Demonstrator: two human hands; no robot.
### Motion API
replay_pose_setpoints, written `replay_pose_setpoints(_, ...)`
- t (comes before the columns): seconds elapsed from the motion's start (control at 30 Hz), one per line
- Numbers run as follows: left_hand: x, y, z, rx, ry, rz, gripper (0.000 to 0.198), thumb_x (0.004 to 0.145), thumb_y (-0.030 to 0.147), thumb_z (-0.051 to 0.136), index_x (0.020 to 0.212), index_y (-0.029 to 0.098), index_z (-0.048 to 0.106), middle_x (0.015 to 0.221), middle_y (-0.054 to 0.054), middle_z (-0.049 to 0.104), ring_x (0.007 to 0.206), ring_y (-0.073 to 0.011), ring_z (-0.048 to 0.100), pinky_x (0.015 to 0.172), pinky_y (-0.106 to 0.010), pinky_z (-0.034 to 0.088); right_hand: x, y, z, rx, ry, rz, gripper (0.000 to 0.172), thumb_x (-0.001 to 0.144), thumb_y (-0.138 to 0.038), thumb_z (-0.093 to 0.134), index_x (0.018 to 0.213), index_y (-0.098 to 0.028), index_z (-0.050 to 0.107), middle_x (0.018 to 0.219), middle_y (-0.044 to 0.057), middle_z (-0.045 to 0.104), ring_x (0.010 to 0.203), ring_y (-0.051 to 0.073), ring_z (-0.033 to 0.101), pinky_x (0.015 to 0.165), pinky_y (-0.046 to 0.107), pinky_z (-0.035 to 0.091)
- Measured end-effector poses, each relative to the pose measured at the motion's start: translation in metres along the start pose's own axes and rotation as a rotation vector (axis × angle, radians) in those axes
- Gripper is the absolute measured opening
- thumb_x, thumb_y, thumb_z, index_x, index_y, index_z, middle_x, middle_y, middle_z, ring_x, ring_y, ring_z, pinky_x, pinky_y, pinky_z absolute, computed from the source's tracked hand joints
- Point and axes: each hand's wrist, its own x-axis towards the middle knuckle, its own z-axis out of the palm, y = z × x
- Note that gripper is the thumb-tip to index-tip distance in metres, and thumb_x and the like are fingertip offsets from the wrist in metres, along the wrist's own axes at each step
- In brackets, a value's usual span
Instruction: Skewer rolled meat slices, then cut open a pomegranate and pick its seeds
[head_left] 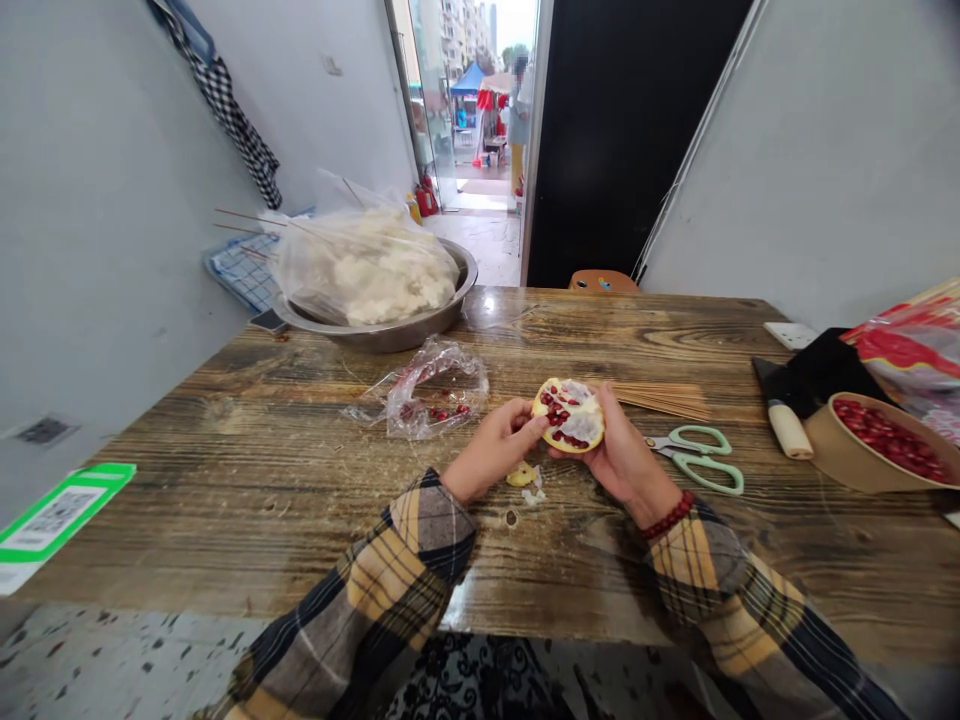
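A cut pomegranate half (571,414) is held up over the table, its cut face with red seeds and white pith turned toward me. My right hand (621,450) wraps around its right side and underneath. On the left edge, the fingers and thumb of my left hand (504,440) are closed against the rind and seeds. Bits of yellow peel (522,475) and pale pith lie on the table below. Left of my hands sits a crumpled clear plastic bag (436,390) with some red seeds in it. Green-handled scissors (701,455) rest just right of my right hand.
Thin wooden sticks (660,398) lie behind the scissors. At right are a paper bowl (847,455) of pomegranate seeds and a black-bladed knife with a pale handle (789,430). A metal basin (375,335) holding a bagged white mass stands back left. A green QR card (67,510) is at far left.
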Motion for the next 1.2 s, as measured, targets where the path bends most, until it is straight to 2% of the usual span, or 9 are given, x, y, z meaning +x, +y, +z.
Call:
replay_pose_setpoints(0.1,0.002,-0.001,-0.001,0.025,0.074,0.025,0.036,0.079,0.050,0.058,0.082,0.015,0.055,0.065,0.004,0.048,0.055,-0.0072,0.038,0.050,-0.020,0.030,-0.001,0.002,0.001,-0.145,0.008,-0.014,0.040,0.092,-0.053,0.043,0.118,-0.025,0.056,0.102,0.004,0.072,0.074,0.019,0.070,0.048,0.031,0.059)
replay_pose_setpoints(0.23,0.002,-0.002,-0.002,0.026,0.104,0.030,0.036,0.080,0.051,0.057,0.084,0.015,0.054,0.063,0.005,0.046,0.053,-0.0068,0.037,0.049,-0.020,0.029,-0.003,0.002,0.003,-0.235,0.014,-0.032,0.044,0.088,-0.054,0.050,0.120,-0.025,0.055,0.091,0.002,0.071,0.060,0.015,0.065,0.032,0.019,0.046)
replay_pose_setpoints(0.3,0.002,-0.002,-0.001,0.028,0.088,0.032,0.039,0.082,0.054,0.054,0.084,0.015,0.054,0.063,0.005,0.046,0.053,-0.0069,0.038,0.049,-0.019,0.029,-0.003,0.003,0.004,-0.215,0.028,-0.058,0.041,0.086,-0.053,0.051,0.116,-0.024,0.057,0.087,0.001,0.070,0.059,0.014,0.063,0.031,0.018,0.044)
replay_pose_setpoints(0.4,0.003,-0.005,-0.001,0.032,0.094,0.026,0.043,0.082,0.060,0.050,0.083,0.016,0.052,0.065,0.004,0.049,0.056,-0.0077,0.041,0.052,-0.020,0.032,-0.003,0.008,0.007,-0.234,0.069,-0.112,0.039,0.085,-0.052,0.053,0.114,-0.026,0.057,0.094,0.001,0.069,0.063,0.015,0.063,0.031,0.019,0.046)
replay_pose_setpoints(0.53,0.004,-0.010,0.000,0.128,0.204,0.053,0.043,0.083,0.060,0.049,0.083,0.017,0.050,0.075,0.001,0.055,0.067,-0.0109,0.049,0.060,-0.022,0.038,-0.005,0.016,0.012,-0.298,0.065,-0.155,0.041,0.085,-0.053,0.053,0.118,-0.029,0.054,0.100,0.002,0.067,0.066,0.016,0.062,0.032,0.020,0.047)
replay_pose_setpoints(0.73,0.000,-0.007,0.002,0.312,0.268,0.163,0.031,0.093,0.043,0.039,0.073,0.019,0.043,0.068,0.003,0.044,0.066,-0.0115,0.043,0.063,-0.025,0.035,-0.011,0.013,0.020,-0.183,0.030,-0.056,0.041,0.084,-0.052,0.054,0.118,-0.028,0.054,0.095,0.002,0.066,0.065,0.016,0.062,0.032,0.020,0.047)
replay_pose_setpoints(0.83,-0.001,-0.007,0.004,0.349,0.291,0.209,0.029,0.095,0.038,0.034,0.073,0.020,0.041,0.068,0.003,0.043,0.066,-0.0115,0.041,0.064,-0.025,0.033,-0.011,0.014,0.022,-0.132,0.031,-0.068,0.041,0.085,-0.049,0.055,0.120,-0.028,0.052,0.094,0.000,0.066,0.062,0.015,0.061,0.030,0.019,0.046)
replay_pose_setpoints(1.03,-0.001,-0.014,0.007,0.377,0.305,0.225,0.030,0.096,0.038,0.030,0.073,0.021,0.040,0.066,0.003,0.041,0.062,-0.0118,0.040,0.062,-0.026,0.031,-0.007,0.023,0.023,-0.063,0.037,-0.111,0.036,0.086,-0.048,0.054,0.110,-0.023,0.057,0.079,-0.001,0.066,0.050,0.012,0.058,0.027,0.017,0.039)
replay_pose_setpoints(1.2,-0.002,-0.013,0.008,0.364,0.326,0.227,0.031,0.096,0.038,0.029,0.072,0.021,0.039,0.064,0.004,0.042,0.060,-0.0115,0.040,0.060,-0.026,0.031,-0.005,0.025,0.022,-0.043,0.054,-0.091,0.037,0.085,-0.048,0.054,0.111,-0.022,0.057,0.076,-0.001,0.067,0.047,0.012,0.058,0.027,0.017,0.037)
